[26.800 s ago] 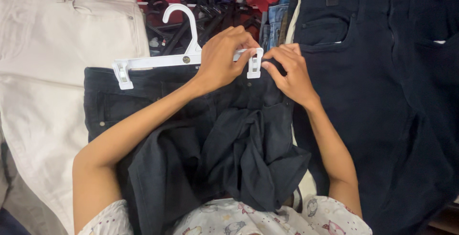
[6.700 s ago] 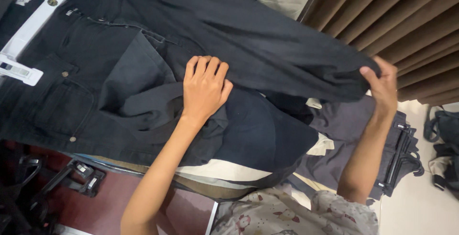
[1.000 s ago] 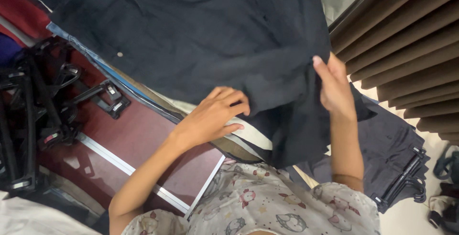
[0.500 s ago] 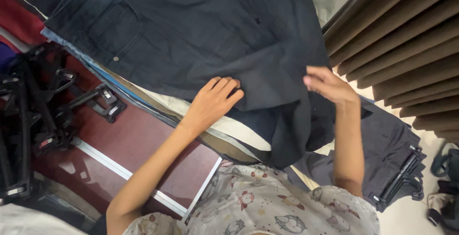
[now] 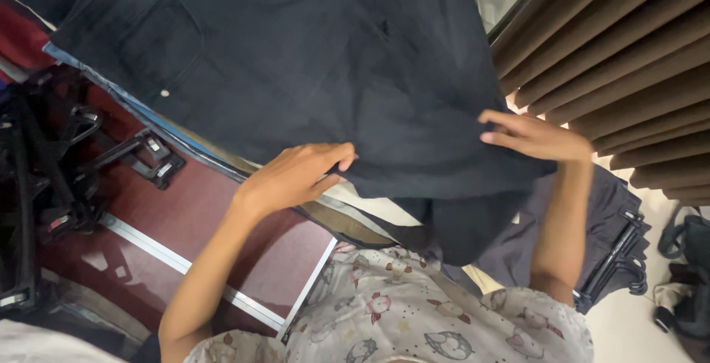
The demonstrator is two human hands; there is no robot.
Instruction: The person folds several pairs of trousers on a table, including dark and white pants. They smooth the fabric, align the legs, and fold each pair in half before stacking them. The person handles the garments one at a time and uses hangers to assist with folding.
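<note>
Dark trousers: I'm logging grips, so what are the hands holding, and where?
Both hands grip the dark trousers at the folded lower edge: left hand near the middle, right hand at the right corner.

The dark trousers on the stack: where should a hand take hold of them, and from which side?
Probably along the near folded edge of the dark trousers, coming from the person's side. That edge overhangs the pile and is free, and the left hand and right hand already pinch it there; the waistband end lies flat and far.

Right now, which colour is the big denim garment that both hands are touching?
The denim garment is very dark navy, nearly black, seen best in the head view.
</note>
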